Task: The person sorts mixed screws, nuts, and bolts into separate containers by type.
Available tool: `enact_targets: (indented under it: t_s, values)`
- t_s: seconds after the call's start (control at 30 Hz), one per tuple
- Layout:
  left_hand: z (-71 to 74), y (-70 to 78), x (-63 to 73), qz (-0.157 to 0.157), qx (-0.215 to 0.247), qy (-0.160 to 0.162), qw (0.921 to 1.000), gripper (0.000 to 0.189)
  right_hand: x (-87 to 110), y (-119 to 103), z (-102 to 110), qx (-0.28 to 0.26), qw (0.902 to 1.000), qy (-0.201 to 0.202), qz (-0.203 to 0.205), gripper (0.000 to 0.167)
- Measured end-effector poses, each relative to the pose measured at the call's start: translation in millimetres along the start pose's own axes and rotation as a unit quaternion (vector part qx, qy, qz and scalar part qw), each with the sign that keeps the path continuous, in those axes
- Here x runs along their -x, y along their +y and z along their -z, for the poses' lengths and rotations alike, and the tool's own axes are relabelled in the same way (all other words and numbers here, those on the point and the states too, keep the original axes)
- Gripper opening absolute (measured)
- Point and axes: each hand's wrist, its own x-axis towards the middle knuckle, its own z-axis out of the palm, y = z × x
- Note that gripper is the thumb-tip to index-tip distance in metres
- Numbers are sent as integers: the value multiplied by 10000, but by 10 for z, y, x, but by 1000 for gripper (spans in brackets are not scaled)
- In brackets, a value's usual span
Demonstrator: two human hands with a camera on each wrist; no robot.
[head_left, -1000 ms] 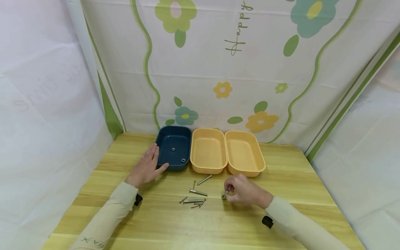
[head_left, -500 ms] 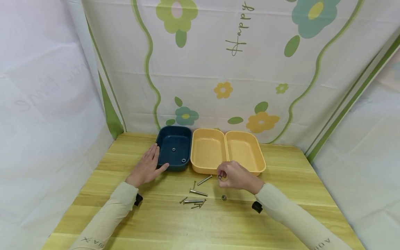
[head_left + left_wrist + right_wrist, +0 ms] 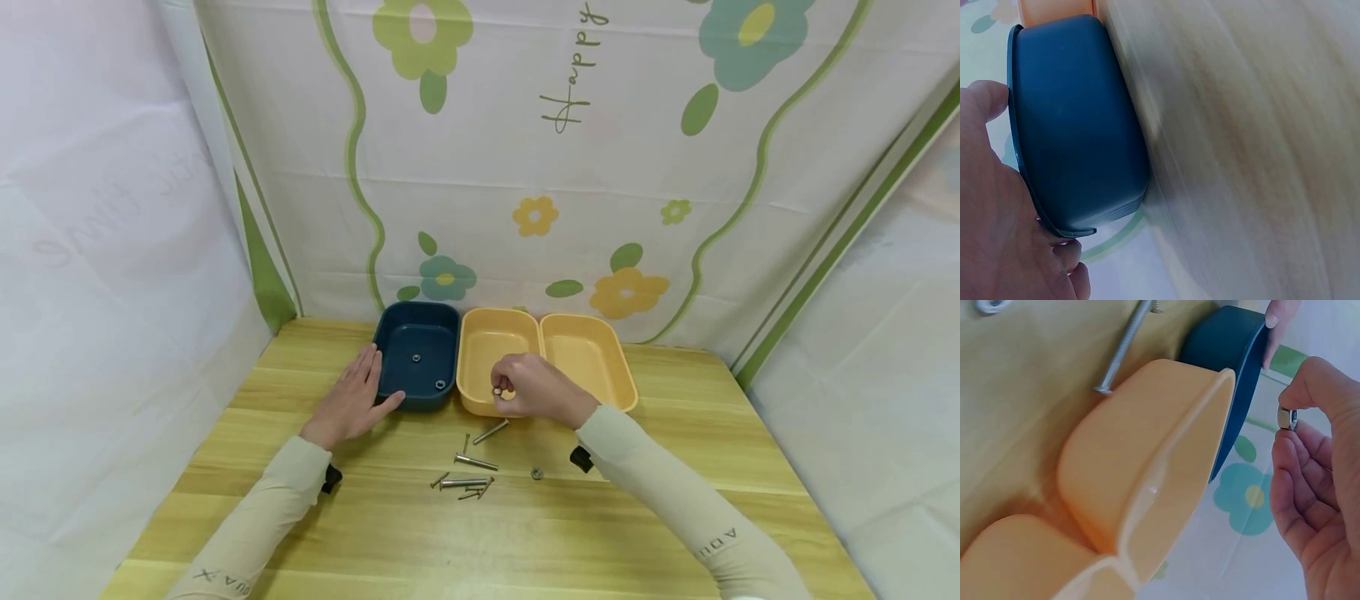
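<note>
Between thumb and fingertip, my right hand (image 3: 536, 387) pinches a small metal hex nut (image 3: 1287, 419), held above the middle yellow tray (image 3: 501, 323). My left hand (image 3: 348, 404) rests along the left side of the dark blue tray (image 3: 417, 312), fingers extended at its rim, thumb at the front corner. Inside the blue tray lie two nuts, one nut (image 3: 416, 358) near the middle and another nut (image 3: 440, 384) by the front right. A larger nut (image 3: 537, 473) sits on the table to the right of the screws.
Several bolts and screws lie in front of the trays, including a long bolt (image 3: 476, 462), a thick bolt (image 3: 463, 483) and a bolt (image 3: 491, 432) near the middle tray. A second yellow tray (image 3: 626, 375) stands at the right. A floral cloth (image 3: 465, 167) hangs behind.
My right hand has lifted the nut from beside the larger nut and carried it left and away from me, over the middle yellow tray. The left hand has stayed at the blue tray.
</note>
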Motion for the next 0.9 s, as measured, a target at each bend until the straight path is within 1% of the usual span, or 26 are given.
enact_targets:
  t_s: [0.2,0.43,0.53,0.67,0.9]
  values:
    - [-2,1,7,-10,-39,9,10000,98,-264,-89,-42,178,9997,-85,138,5]
    - [-8,7,8,-12,-55,-1,10000,97,-543,-152,-130,400,9990,-190,-18,8]
    - [-2,11,15,56,-7,-34,10000,97,-665,-154,-190,455,9987,-199,-125,10]
    - [10,10,19,123,-33,-75,9999,97,-805,-115,-294,279,9992,-85,-263,12]
    - [12,37,-12,51,-85,-72,9999,97,-957,0,-459,-9,9978,183,-641,15]
